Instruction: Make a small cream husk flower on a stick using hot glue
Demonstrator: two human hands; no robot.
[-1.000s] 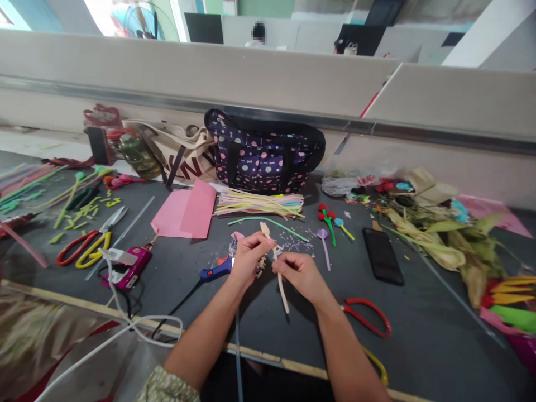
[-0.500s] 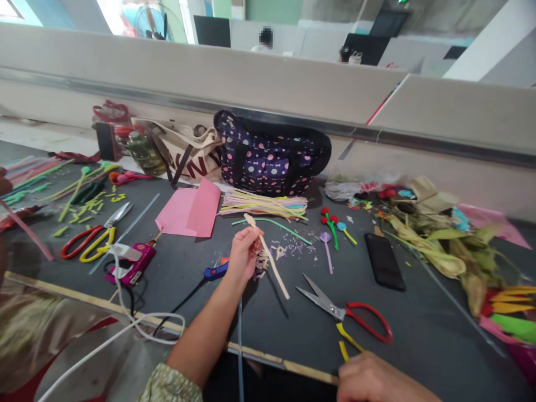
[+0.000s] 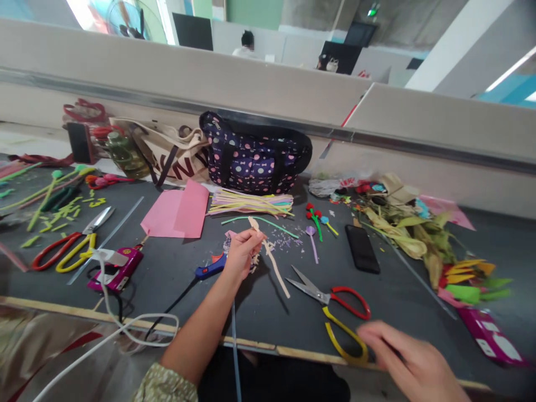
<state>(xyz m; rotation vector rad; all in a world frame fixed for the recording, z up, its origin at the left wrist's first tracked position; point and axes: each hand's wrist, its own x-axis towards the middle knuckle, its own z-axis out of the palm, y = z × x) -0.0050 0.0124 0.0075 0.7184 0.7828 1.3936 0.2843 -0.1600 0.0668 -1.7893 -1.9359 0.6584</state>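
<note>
The left hand [image 3: 243, 251] pinched a pale, flat strip [image 3: 268, 251] between thumb and fingertips near the middle of the table [image 3: 268, 318], closed firmly on its upper part; the strip's long axis ran from the far left down toward the near right, its free end resting on the dark matte surface. The right hand [image 3: 412, 363] hovered at the table's near edge, blurred, fingers loosely spread and holding nothing, its fingertips just beside the yellow loop of the scissors [image 3: 330, 307]. The scissors lay between the two hands with the blades parted and pointing toward the strip, the red and yellow handles toward the right hand, which was clearly the nearer one. The blades looked like bare metal, the handles smooth and glossy. Small pale shavings [image 3: 285, 243] were scattered just beyond the left hand, and a flat black phone [image 3: 362, 248] lay further right, well apart from both hands.
</note>
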